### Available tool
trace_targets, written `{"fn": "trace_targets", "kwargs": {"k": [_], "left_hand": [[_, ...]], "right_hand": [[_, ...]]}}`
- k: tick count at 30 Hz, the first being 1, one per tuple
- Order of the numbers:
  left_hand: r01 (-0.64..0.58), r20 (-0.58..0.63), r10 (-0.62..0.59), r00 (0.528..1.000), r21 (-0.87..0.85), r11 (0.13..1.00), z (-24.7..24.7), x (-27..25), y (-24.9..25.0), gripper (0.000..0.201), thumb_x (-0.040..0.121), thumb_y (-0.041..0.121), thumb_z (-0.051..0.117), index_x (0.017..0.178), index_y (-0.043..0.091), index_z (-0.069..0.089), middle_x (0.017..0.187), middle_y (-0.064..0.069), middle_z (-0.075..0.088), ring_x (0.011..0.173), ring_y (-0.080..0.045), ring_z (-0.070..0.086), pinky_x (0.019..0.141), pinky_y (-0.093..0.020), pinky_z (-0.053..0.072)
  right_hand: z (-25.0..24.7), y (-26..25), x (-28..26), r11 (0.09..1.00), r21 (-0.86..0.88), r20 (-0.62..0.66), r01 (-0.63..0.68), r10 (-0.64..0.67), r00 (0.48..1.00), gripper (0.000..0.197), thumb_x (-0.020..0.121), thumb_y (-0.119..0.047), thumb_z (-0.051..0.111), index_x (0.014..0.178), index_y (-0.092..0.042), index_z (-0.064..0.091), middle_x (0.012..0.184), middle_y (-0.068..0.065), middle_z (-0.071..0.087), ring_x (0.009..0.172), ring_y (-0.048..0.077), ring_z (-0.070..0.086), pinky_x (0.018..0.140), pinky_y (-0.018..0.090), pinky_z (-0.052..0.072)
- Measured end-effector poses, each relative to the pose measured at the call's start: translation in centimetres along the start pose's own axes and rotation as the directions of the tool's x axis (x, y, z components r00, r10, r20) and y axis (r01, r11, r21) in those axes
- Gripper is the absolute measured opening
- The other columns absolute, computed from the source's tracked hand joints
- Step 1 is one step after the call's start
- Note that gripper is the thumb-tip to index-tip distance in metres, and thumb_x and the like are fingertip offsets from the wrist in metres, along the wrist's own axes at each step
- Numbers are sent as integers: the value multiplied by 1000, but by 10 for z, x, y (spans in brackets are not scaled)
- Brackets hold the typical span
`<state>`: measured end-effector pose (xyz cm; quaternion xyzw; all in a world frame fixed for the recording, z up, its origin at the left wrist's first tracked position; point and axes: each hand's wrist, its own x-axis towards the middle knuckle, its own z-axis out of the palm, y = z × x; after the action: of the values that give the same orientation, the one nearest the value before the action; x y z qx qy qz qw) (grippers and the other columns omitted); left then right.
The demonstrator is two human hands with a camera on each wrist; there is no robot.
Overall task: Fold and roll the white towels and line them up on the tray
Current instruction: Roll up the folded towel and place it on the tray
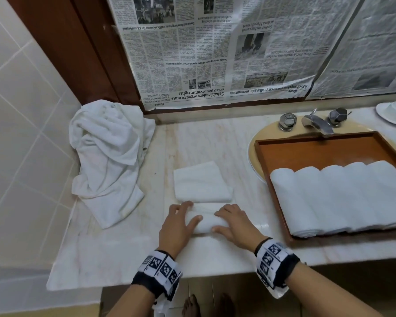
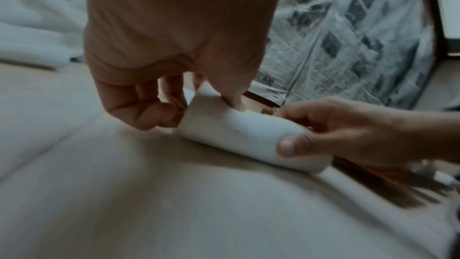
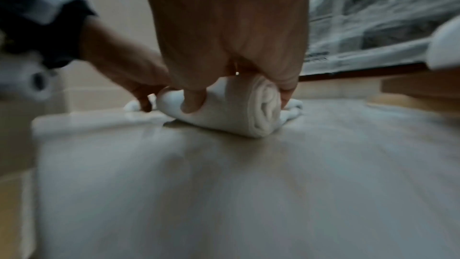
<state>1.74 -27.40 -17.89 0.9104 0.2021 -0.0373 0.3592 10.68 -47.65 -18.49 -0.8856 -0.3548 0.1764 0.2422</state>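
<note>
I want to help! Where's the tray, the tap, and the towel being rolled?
tray (image 1: pixel 318 154): head view, bare wooden floor.
tap (image 1: pixel 316 123): head view, metal spout.
rolled towel (image 3: pixel 224 113): right wrist view, roll's side.

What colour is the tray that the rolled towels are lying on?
The tray is reddish-brown wood, clearest in the head view.

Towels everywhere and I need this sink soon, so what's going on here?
A person is rolling a white towel on the counter, left hand and right hand gripping its ends. Five rolled towels are lined up on the wooden tray over the sink. A folded towel and a crumpled pile wait nearby.
</note>
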Motion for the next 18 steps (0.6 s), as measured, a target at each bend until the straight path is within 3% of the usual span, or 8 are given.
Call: {"fn": "trace_targets", "kwargs": {"k": [3, 5, 7, 9, 12, 14, 16, 18], "left_hand": [[-123, 71, 117, 991, 82, 989, 1, -6, -5, 61, 82, 75, 58, 135, 46, 47, 140, 19, 30, 117, -10, 44, 87, -38, 52], [-138, 158, 112, 981, 159, 978, 0, -7, -9, 71, 77, 81, 56, 139, 47, 44, 140, 21, 34, 120, -10, 42, 88, -37, 51], [-137, 179, 102, 979, 191, 972, -4, -5, -10, 70, 77, 80, 56, 137, 46, 47, 135, 22, 41, 118, -8, 46, 86, -36, 50], [-118, 195, 85, 977, 161, 980, -8, -1, -9, 64, 77, 77, 60, 132, 45, 52, 129, 22, 47, 116, -6, 50, 88, -36, 49], [-8, 200, 8, 980, 2, 1000, -12, 8, -8, 72, 65, 79, 67, 127, 44, 55, 127, 19, 55, 115, -7, 55, 98, -37, 47], [41, 222, -29, 975, -46, 998, -14, 12, -7, 84, 59, 81, 68, 132, 41, 52, 132, 17, 56, 117, -7, 53, 103, -35, 44], [58, 267, -47, 963, -33, 998, -16, 14, -3, 89, 61, 79, 72, 137, 37, 52, 139, 13, 54, 123, -9, 51, 106, -34, 41], [83, 306, -71, 949, -28, 996, -19, 15, -2, 89, 67, 73, 76, 142, 33, 50, 146, 9, 50, 130, -11, 48, 108, -30, 37]], "right_hand": [[-10, 3, 10, 988, 144, 65, -61, 52, 997, 45, 87, -48, 70, 118, -17, 64, 119, -4, 49, 113, 15, 45, 100, 33, 38], [-16, 3, 13, 982, 178, 133, -68, 45, 990, 41, 88, -46, 70, 112, -13, 67, 113, -3, 51, 109, 16, 50, 99, 33, 40], [-22, -2, 14, 978, 180, 221, -106, 65, 973, 39, 91, -45, 66, 109, -10, 68, 111, 2, 57, 106, 19, 54, 96, 33, 42], [-25, -3, 13, 974, 186, 220, -130, 88, 972, 41, 94, -46, 62, 110, -9, 69, 111, 6, 63, 104, 20, 58, 93, 33, 43], [-22, -1, 9, 975, 187, 103, -121, 103, 989, 46, 96, -51, 57, 125, -16, 63, 125, 1, 63, 115, 17, 57, 97, 27, 41], [-19, -3, 8, 980, 145, 93, -136, 123, 988, 48, 99, -52, 50, 133, -19, 57, 129, 0, 59, 119, 18, 55, 100, 29, 40], [-19, -6, 8, 985, 92, 94, -143, 135, 986, 51, 100, -54, 44, 137, -20, 53, 133, 0, 54, 121, 20, 54, 100, 33, 41], [-20, -8, 11, 984, 93, 115, -151, 140, 983, 64, 99, -58, 43, 150, -21, 37, 151, -2, 39, 130, 20, 49, 106, 35, 39]]}}
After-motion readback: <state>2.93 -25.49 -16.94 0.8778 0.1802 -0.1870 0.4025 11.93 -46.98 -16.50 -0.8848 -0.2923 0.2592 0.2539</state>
